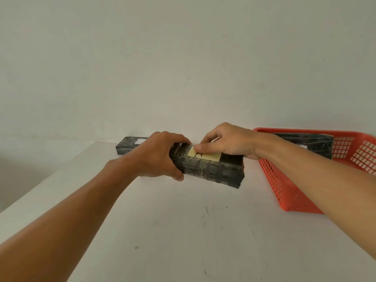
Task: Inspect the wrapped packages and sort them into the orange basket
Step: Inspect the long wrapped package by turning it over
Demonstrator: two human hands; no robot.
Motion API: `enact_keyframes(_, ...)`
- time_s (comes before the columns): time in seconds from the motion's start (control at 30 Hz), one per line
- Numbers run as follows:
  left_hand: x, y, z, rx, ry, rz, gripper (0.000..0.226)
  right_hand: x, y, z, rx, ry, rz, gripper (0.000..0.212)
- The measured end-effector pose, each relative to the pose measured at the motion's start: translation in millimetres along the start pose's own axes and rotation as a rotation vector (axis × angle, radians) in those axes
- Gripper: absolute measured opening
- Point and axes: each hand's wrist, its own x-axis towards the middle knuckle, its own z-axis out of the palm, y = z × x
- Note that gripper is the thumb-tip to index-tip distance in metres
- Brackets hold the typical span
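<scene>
Partly hidden at our eleven o'clock, a second wrapped package [127,146] lies at the far edge of the white table [183,231] by the wall; our left hand covers its right end, and only a corner of its pale label shows. Our left hand [157,157] curls round the left end of the held package [213,170], fingers over the top, thumb underneath. That package is dark, wrapped in glossy film, and sits at twelve o'clock between both hands; we cannot tell whether it rests on the table or is raised. Its yellowish label [204,155] bears a black mark we cannot read. Our right hand [227,142] lies over the package's far top edge, thumb tip pressing the label's left end; its fingers are curled out of sight behind. At two o'clock the orange basket [284,188] stands just beside the held package, cut off by the frame, with a third package [313,144] inside, half hidden by our right forearm. Bare tabletop spreads toward six o'clock; the table's left edge runs diagonally from seven to eleven.
</scene>
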Motion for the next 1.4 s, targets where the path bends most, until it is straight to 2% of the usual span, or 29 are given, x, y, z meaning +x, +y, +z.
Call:
enact_keyframes(0.1, 21.2, -16.7, 5.2, 0.003, 0.049, -0.042, 0.072, 20.1, 4.1, -10.7, -0.217, 0.050, -0.072, 0.054)
enact_keyframes(0.3, 67.5, -42.2, 22.4, 0.037, 0.070, -0.068, 0.075, 52.8, 23.9, -23.8, -0.460, 0.099, -0.168, 0.076)
enact_keyframes(0.47, 103.4, -48.5, 34.9, 0.077, 0.059, -0.096, 0.083, 83.6, 43.9, -26.0, -0.519, 0.167, -0.111, 0.076)
enact_keyframes(0.7, 131.8, -47.5, 61.2, 0.127, -0.061, -0.112, 0.043, 96.4, 58.6, -16.5, -0.608, 0.155, 0.013, 0.051)
enact_keyframes(0.87, 136.9, -53.9, 71.2, 0.114, -0.104, -0.161, 0.056, 99.1, 70.7, -13.2, -0.631, 0.128, 0.065, 0.048)
enact_keyframes(1.13, 125.3, -44.9, 63.8, 0.052, -0.113, -0.197, 0.056, 92.3, 65.0, -10.1, -0.651, 0.164, 0.101, 0.059)
enact_keyframes(1.27, 100.8, -36.4, 45.0, 0.022, -0.017, -0.178, 0.054, 78.4, 48.2, -4.9, -0.686, 0.218, 0.088, 0.060)
enact_keyframes(1.4, 61.9, -36.3, 19.2, -0.056, 0.235, -0.207, 0.044, 59.3, 24.5, 12.3, -0.589, 0.263, -0.021, 0.052)
